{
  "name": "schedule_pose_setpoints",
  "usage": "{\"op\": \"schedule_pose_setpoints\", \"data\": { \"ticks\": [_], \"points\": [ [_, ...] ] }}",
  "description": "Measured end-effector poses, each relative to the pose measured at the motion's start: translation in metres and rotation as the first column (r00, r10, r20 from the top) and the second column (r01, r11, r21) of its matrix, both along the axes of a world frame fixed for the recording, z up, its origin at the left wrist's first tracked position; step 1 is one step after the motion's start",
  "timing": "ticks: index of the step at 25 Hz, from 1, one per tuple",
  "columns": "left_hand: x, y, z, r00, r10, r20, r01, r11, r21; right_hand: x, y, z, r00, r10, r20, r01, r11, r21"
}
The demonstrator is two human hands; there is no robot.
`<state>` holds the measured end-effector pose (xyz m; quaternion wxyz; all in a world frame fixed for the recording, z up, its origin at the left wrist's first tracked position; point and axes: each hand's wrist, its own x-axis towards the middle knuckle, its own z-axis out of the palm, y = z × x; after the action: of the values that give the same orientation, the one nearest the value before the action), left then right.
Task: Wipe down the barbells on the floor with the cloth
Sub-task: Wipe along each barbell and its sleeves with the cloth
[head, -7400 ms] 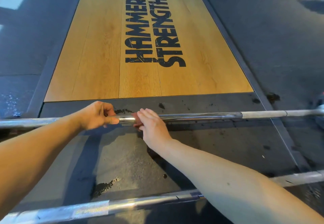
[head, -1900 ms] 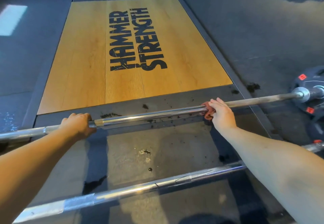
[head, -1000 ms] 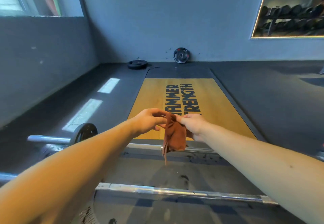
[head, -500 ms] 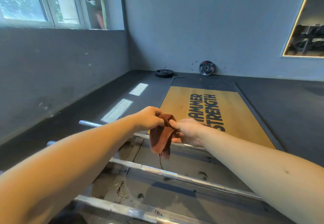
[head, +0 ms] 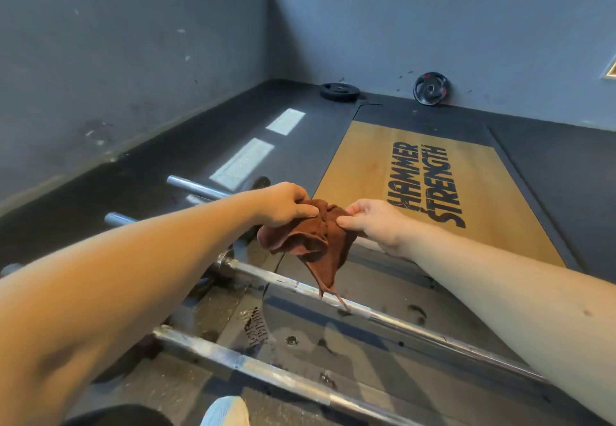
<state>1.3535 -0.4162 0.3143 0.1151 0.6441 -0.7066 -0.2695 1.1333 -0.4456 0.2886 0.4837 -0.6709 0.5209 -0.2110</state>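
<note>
Head view: off the far barbell [head: 195, 188] now, pinching cloth [head: 310, 239] with left grip [head: 283, 207] and right grip [head: 373, 222] (refolding, probably).

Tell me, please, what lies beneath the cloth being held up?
Below the cloth, pinched by the left hand and right hand, a barbell runs along the floor. The cloth hides part of the farther barbell.

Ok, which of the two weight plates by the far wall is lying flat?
The left plate lies flat; the right plate stands on edge, leaning on the wall.
</note>
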Motion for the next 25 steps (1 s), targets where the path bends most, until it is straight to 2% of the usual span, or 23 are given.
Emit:
{"op": "schedule_pose_setpoints", "data": {
  "ticks": [2,4,8,10,13,15,18,19,22,25],
  "points": [
    [0.011,-0.010,-0.013,0.993,0.051,-0.109,-0.042,0.995,0.089,0.012,-0.008,-0.009,0.999,0.026,0.035,-0.031,0.989,0.147],
    [0.018,-0.019,-0.024,0.972,0.135,-0.190,-0.095,0.973,0.208,0.022,-0.012,-0.016,0.998,0.018,0.058,-0.031,0.974,0.226],
    [0.031,-0.024,-0.053,0.919,0.344,-0.192,-0.237,0.872,0.428,0.040,-0.016,-0.039,0.994,-0.001,0.112,-0.034,0.950,0.310],
    [0.036,-0.022,-0.068,0.889,0.404,-0.217,-0.213,0.782,0.586,0.049,-0.015,-0.053,0.995,0.004,0.099,-0.036,0.946,0.323],
    [0.046,-0.016,-0.084,0.822,0.480,-0.307,-0.123,0.676,0.727,0.055,-0.014,-0.073,0.989,-0.052,0.139,-0.002,0.933,0.361],
    [0.055,-0.015,-0.093,0.669,0.606,-0.430,-0.089,0.640,0.763,0.054,-0.013,-0.081,0.975,-0.102,0.195,0.003,0.891,0.455],
    [0.062,-0.007,-0.104,0.245,0.749,-0.616,-0.075,0.648,0.758,0.049,-0.012,-0.092,0.948,-0.132,0.291,-0.068,0.807,0.587],
    [0.062,-0.005,-0.108,0.156,0.753,-0.639,-0.090,0.655,0.750,0.048,-0.012,-0.095,0.932,-0.158,0.327,-0.087,0.777,0.623],
    [0.059,-0.008,-0.124,0.055,0.749,-0.660,-0.117,0.662,0.741,0.054,-0.014,-0.102,0.904,-0.270,0.331,-0.036,0.724,0.689],
    [0.057,-0.014,-0.135,0.019,0.763,-0.647,-0.058,0.646,0.761,0.061,-0.020,-0.109,0.926,-0.336,0.173,0.125,0.705,0.698]
  ]
}}
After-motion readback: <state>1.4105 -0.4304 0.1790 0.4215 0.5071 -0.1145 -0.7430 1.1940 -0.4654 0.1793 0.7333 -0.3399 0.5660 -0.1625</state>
